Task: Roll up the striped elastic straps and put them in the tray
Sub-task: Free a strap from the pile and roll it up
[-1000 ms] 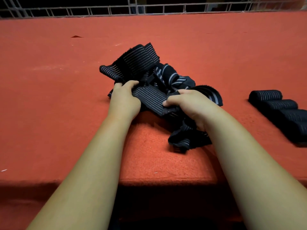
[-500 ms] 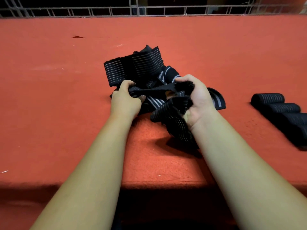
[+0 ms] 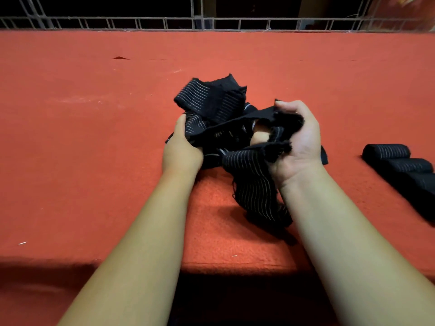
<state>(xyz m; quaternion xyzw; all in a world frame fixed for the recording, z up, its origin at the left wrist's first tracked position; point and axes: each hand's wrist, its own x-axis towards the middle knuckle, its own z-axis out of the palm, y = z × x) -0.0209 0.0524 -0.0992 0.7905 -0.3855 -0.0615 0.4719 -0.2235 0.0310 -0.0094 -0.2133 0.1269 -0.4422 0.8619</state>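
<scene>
**While both hands grip the heap (image 3: 211,102), rolls (image 3: 386,151) lie off to its right**

Where the loose black striped straps lie tangled, the heap sits on the red table (image 3: 94,137), about midway across it and nearer the front edge than the back. At the heap's near left side the left hand (image 3: 182,149) shows its back to the camera, with its fingers curled into the cloth and the thumb laid along the top of a fold. At the heap's right side the right hand (image 3: 299,142) is turned palm up, its fingers curled round the frayed end of one strap (image 3: 254,184). That strap is lifted off the heap and hangs down toward the front edge, where it bunches on the table and throws a shadow.

The right hand and forearm cover the heap's right flank and the lower part of the hanging strap, so where that strap ends cannot be told. Just past the wrist one strap edge pokes out.

Well to the right of the heap, apart from it, the rolls lie side by side in a row that runs out of view. Behind the heap, along the table's far edge, runs a metal rail (image 3: 141,22). Left of the heap and farther back there is a small dark mark (image 3: 120,58) on the felt, and far to the near left a white fleck (image 3: 22,243).
</scene>
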